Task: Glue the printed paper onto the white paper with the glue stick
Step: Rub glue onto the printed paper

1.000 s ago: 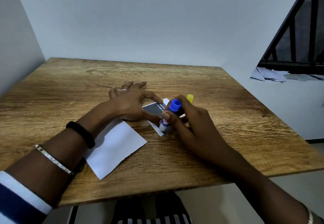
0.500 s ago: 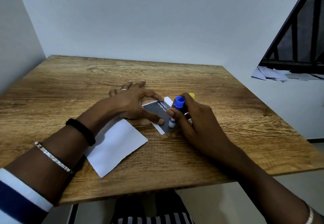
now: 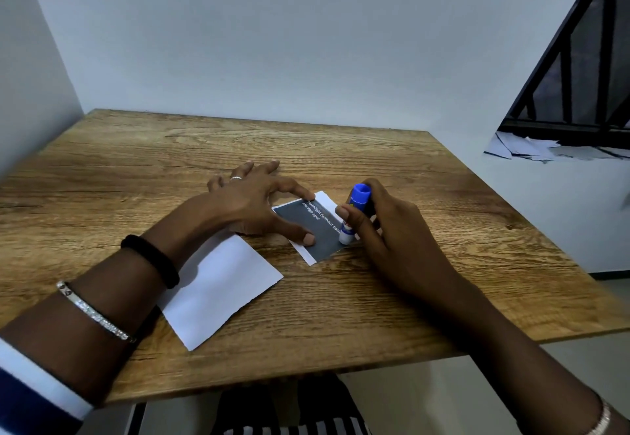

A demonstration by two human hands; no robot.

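Both hands work over the wood-grain table (image 3: 426, 264), at the dark grey printed paper with a white border (image 3: 315, 230), which lies flat near the table's middle. Nearest the table's front edge, left of the printed paper and not touching it, lies the plain white rectangular sheet of paper (image 3: 221, 284); the left forearm crosses over its upper left part. That forearm wears a thin silver bracelet (image 3: 95, 312) and, closer to the wrist, a black band (image 3: 153, 260).

At the printed paper, the left hand (image 3: 252, 206) is spread flat and grips nothing: its thumb tip presses the paper's near left part and its forefinger tip rests at the far left corner, the other fingers on the wood beyond. A silver ring (image 3: 236, 178) sits on one finger.

On the paper's right side, the right hand (image 3: 385, 226) is curled closed round the white glue stick with a blue end (image 3: 353, 216). The stick stands tilted, blue end up, white tip down on the printed paper's right edge.

Beyond the table's right corner, loose white sheets (image 3: 521, 148) lie on a ledge.
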